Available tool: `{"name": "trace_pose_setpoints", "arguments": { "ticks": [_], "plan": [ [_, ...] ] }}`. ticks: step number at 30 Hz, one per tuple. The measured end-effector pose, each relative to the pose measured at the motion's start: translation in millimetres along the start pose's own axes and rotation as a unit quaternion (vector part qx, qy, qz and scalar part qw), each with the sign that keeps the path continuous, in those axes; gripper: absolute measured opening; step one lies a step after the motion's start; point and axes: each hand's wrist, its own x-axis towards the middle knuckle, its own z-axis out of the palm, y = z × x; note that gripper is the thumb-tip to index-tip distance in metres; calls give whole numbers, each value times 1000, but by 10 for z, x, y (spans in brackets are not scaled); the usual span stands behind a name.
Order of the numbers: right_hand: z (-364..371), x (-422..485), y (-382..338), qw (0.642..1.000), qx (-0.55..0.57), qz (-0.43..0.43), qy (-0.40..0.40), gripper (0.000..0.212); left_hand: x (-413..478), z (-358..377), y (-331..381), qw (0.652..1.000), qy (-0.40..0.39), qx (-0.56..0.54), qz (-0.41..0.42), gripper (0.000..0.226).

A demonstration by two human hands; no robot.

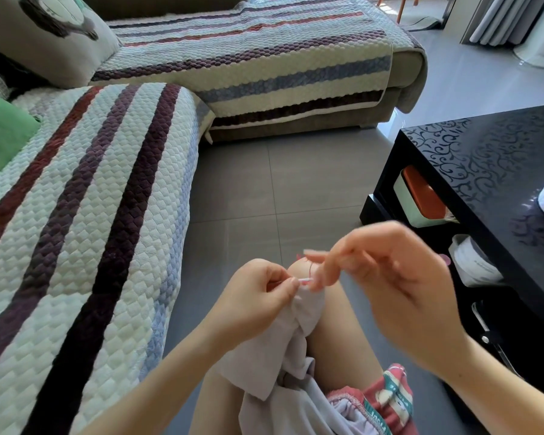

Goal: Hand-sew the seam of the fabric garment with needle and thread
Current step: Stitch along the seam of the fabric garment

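A pale lilac fabric garment [283, 346] drapes over my lap and knee in the head view. My left hand [258, 296] pinches a bunched fold of it at the top edge. My right hand [387, 277] hovers just to the right, its fingertips meeting the fold beside my left thumb. A thin dark red thread [310, 267] loops between the fabric and my right fingers. The needle is too small and blurred to make out. My right hand is motion-blurred.
A striped quilted sofa [85, 221] runs along the left and back. A black patterned coffee table [484, 171] stands on the right, with boxes and a roll on its lower shelf. Grey tiled floor [264, 189] lies between them. Scissors [490, 337] lie by the table's base.
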Motion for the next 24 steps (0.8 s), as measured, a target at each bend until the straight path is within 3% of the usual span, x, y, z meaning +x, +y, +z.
{"name": "trace_pose_setpoints", "arguments": {
  "ticks": [2,4,8,10,13,14,15,17,19,21,24],
  "plan": [
    [-136,92,7,998,18,55,17,10,-26,-19,-15,999,-23,-23,-6,56],
    [-355,118,191,991,-9,128,28,12,-48,-111,-2,996,-38,-67,-39,48],
    [-1040,79,813,952,-240,172,77,11,-101,-372,39,966,-107,-221,-83,23],
    [-1516,-44,1159,893,-361,232,134,11,-138,-491,49,946,-110,-290,-98,21],
    [-2092,-396,1477,756,-482,403,182,13,-169,-565,17,941,-91,-304,-119,21],
    [-2162,-475,1520,725,-505,430,186,13,-178,-558,33,942,-93,-299,-122,21],
    [-2150,-487,1531,715,-513,435,189,13,-180,-541,48,943,-96,-293,-123,20],
    [-1912,-316,1475,758,-482,393,195,9,-173,-520,89,944,-103,-288,-121,19],
    [-1485,-76,1270,846,-391,316,177,6,-158,-503,153,941,-110,-296,-121,23],
    [-965,62,950,925,-281,237,91,8,-145,-498,201,938,-121,-302,-120,25],
    [-383,-17,588,964,-194,168,-62,22,-141,-498,261,933,-130,-313,-118,27]
  ]
}}
